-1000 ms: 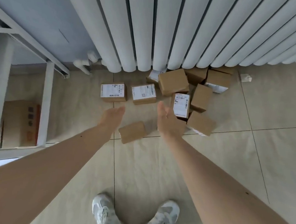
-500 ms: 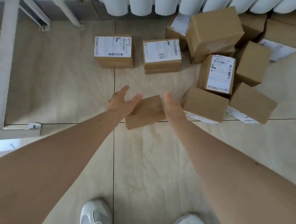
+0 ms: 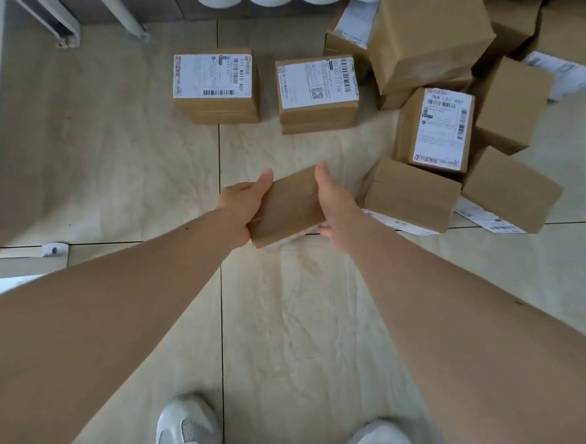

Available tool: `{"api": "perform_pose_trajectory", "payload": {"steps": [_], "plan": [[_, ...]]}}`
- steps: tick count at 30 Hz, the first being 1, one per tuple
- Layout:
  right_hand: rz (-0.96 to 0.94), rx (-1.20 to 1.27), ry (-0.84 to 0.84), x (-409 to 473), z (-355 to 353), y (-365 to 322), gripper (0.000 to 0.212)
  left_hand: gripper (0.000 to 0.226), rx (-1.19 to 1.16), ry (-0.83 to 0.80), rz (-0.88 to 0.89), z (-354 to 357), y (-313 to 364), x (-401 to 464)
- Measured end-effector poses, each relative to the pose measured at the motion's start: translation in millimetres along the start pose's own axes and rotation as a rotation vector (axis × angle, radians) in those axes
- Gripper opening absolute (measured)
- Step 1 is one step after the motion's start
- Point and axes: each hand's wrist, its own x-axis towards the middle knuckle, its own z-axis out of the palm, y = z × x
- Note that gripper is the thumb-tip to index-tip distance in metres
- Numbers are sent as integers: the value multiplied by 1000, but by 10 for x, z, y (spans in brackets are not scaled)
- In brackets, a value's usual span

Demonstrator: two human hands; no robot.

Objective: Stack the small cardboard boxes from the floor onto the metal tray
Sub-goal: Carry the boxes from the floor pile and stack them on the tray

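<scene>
Brown cardboard is sitting between two palms: the left hand [image 3: 243, 199] is clasping the near-left end of the plain box [image 3: 287, 209], thumb lying along its top edge, while the right hand [image 3: 335, 207] is wrapping the far-right side, fingers curling underneath. The box is lying on the floor tiles [image 3: 118, 165], or just off them, with its long axis running from near-left to far-right, so both hands are equally close and the lift is likely coming straight up. Further right, the remaining boxes [image 3: 411, 197] are lying heaped; the metal tray is not showing.
</scene>
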Motion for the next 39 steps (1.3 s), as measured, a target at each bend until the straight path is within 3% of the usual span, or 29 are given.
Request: {"api": "perform_pose_trajectory", "payload": {"steps": [5, 12, 19, 24, 34, 39], "plan": [[16, -23, -21, -231, -140, -239, 65, 43, -33, 0, -71, 61, 239, -261], [-67, 20, 203, -940, -582, -481, 65, 21, -98, -81, -78, 259, 782, -1102], [-77, -6, 376, -1867, -1191, -813, 98, 19, -37, -196, -119, 533, 1304, -2291], [-49, 32, 467, -2664, -1660, -1099, 77, 11, 41, -246, -144, 641, 1693, -3184], [-302, 4, 501, -4151, -2523, -1477, 36, 46, 288, -365, -95, 824, 2304, -4750], [-454, 54, 492, -5010, -2996, -1697, 42, 78, 338, -503, -77, 812, 2639, -5547]]}}
